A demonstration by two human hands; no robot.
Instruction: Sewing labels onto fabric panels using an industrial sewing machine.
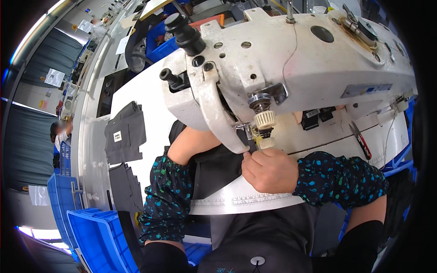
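Took the sewing to be under way and unfinished, judging by the dark cloth [216, 170] lying on the tabletop [136, 91], its far part tucked under the head of the sewing machine [327, 59]. Could not tell the length of any finished seam, with the stitch line hidden. Guessed at the rest of that piece as left to do, perhaps with the stacked pieces too; could not tell sewn from unsewn there.

Held the right hand [271, 170] close in by the needle area, fingers curled inward, tips mostly hidden; could not tell a pinch from a mere press in that grip. Had the left hand [205, 139] reaching over the cloth and behind the machine's curved guard [218, 113], mostly out of sight; could not tell the state of that grip at all.

Counted one sewing machine, two hands, two patterned sleeve covers [341, 179]. Counted two piles of cloth [132, 132] at the left, layers uncountable, with one pale label [118, 136] on the farther pile. Counted one pair of snips [362, 142] at the right, one printed ruler [259, 200] along the near edge, and at least two blue bins [102, 241] at lower left.
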